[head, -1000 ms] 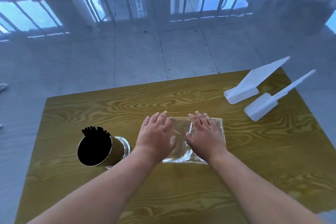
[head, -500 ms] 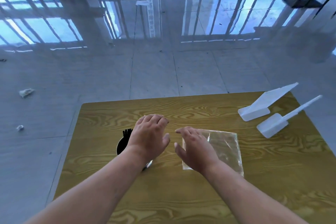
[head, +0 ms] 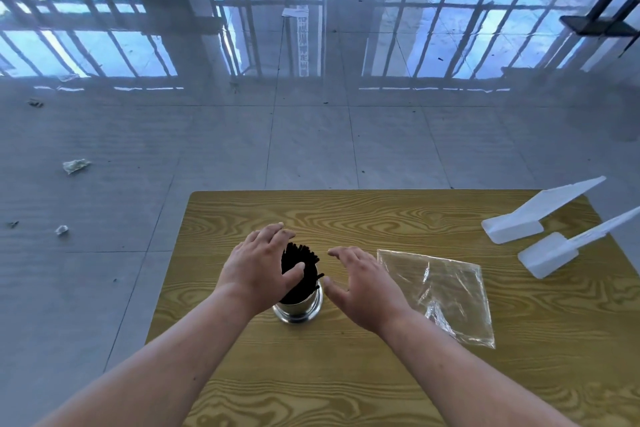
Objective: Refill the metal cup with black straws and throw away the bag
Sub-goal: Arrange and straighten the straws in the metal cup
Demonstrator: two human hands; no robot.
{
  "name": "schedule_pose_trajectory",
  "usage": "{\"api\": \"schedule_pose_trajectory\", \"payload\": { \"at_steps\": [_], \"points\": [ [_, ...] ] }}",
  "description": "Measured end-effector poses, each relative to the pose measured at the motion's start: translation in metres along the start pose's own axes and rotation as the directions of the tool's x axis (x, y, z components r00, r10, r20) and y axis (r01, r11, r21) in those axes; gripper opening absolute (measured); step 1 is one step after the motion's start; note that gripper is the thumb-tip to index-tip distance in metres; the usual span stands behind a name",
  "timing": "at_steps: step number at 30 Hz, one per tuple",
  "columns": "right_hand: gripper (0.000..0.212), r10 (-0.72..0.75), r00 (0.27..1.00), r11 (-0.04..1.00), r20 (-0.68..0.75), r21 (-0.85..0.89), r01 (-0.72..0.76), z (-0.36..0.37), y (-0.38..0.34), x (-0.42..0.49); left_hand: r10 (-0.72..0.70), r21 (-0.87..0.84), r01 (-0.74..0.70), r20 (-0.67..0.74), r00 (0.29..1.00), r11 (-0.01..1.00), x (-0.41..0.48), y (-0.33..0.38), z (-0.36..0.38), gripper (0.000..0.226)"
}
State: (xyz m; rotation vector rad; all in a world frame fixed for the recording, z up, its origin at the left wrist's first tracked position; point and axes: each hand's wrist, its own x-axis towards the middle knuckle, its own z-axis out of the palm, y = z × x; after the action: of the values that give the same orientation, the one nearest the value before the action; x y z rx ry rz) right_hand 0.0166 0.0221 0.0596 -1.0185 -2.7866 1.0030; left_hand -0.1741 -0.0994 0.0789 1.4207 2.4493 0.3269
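Two open hands, L fingers (head: 277,236) on straws (head: 301,274), R fingers (head: 341,253) spread beside cup (head: 299,308)

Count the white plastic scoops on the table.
2. Both lie near the table's far right corner: one scoop farther back, the other scoop just nearer, side by side, handles pointing away to the right.
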Motion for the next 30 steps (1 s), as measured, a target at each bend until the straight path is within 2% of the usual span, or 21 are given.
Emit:
{"api": "schedule_pose_trajectory", "payload": {
  "at_steps": [7, 14, 19, 30],
  "points": [
    [0.079, 0.042, 0.998, 0.999, 0.036, 0.014, -0.042, 0.005, -0.021, 0.006, 0.016, -0.025, -0.014, 0.066, 0.998, 1.000, -0.004, -0.022, 0.000, 0.068],
    [0.077, 0.057, 0.997, 0.998, 0.050, 0.010, -0.057, 0.008, -0.036, 0.012, 0.001, -0.025, 0.002, 0.114, 0.993, 1.000, -0.004, -0.029, -0.001, 0.066],
    [0.068, 0.072, 0.997, 0.997, 0.038, -0.001, -0.072, 0.009, -0.044, 0.016, 0.005, -0.032, -0.002, 0.114, 0.993, 0.999, -0.001, -0.028, -0.001, 0.063],
    [0.042, 0.105, 0.994, 0.993, 0.036, 0.047, -0.107, 0.008, -0.059, 0.021, 0.035, -0.101, -0.032, 0.024, 0.999, 0.994, -0.003, -0.030, -0.004, 0.041]
  ]
}}
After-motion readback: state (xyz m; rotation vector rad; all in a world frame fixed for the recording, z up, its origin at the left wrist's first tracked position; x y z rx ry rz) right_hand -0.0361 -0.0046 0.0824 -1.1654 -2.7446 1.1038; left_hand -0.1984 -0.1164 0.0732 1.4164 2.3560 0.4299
